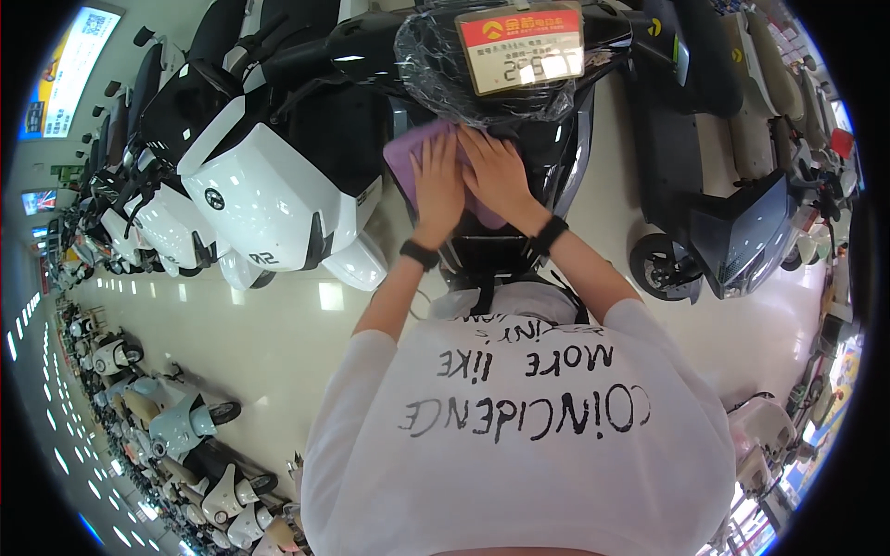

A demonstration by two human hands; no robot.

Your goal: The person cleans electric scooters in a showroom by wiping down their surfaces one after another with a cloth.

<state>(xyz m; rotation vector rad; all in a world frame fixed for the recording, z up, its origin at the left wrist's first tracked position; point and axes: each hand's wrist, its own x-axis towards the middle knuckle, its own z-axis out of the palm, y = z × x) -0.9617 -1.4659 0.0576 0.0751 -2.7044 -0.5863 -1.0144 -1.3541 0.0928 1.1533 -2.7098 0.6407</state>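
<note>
A purple cloth [402, 154] is spread on the glossy black front panel [560, 148] of an electric scooter, just below its handlebar. My left hand [438, 183] lies flat on the cloth, fingers stretched out and pointing away from me. Beside it my right hand [502, 174] also rests flat, its fingertips at the cloth's upper part and nearly touching the left hand. Part of the cloth shows below and between the hands. Clear plastic wrap [428, 69] covers the middle of the handlebar, with a red and cream price card [482, 67] on it.
A white scooter [264, 199] stands close on the left, its handlebar reaching near the black one. To the right is a dark grey scooter [742, 236]. More scooters line both sides, including a pale blue one [181, 428] at lower left, on a shiny tiled floor [278, 352].
</note>
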